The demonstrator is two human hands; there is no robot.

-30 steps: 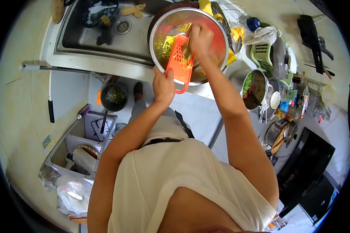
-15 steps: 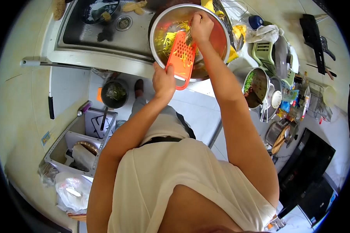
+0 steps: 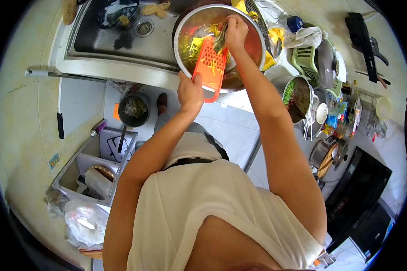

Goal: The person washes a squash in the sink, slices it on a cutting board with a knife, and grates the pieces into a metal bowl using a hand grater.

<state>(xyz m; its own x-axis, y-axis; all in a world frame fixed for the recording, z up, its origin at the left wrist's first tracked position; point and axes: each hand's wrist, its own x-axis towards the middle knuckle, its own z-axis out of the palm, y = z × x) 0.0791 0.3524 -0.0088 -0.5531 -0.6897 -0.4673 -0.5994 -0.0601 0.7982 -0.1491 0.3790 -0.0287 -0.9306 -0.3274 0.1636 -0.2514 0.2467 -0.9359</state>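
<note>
My left hand (image 3: pixel 191 93) is closed round the lower edge of an orange grater (image 3: pixel 212 67), which slants across the rim of a large metal bowl (image 3: pixel 257 43). Several yellow shreds (image 3: pixel 196 47) lie in the bowl, and a few more cling to the grater's face. In my right hand (image 3: pixel 236 34) is a wedge of squash (image 3: pixel 220 39) with dark, mottled rind, held over the grater's upper end. My fingers cover part of the wedge. Whether it touches the grating holes is hard to make out.
Left of the bowl is a steel sink (image 3: pixel 95 45) holding a dark pan (image 3: pixel 117 13) and peel-like scraps (image 3: pixel 155 8). On the right stand a pot with chopped greens (image 3: pixel 297 97) and a green rack (image 3: pixel 305 58). A lidless pan (image 3: pixel 134 109) sits low beneath the counter.
My right hand and the squash wedge have shifted slightly, showing more of the rind. The grater stays in my left hand at nearly the same place.
</note>
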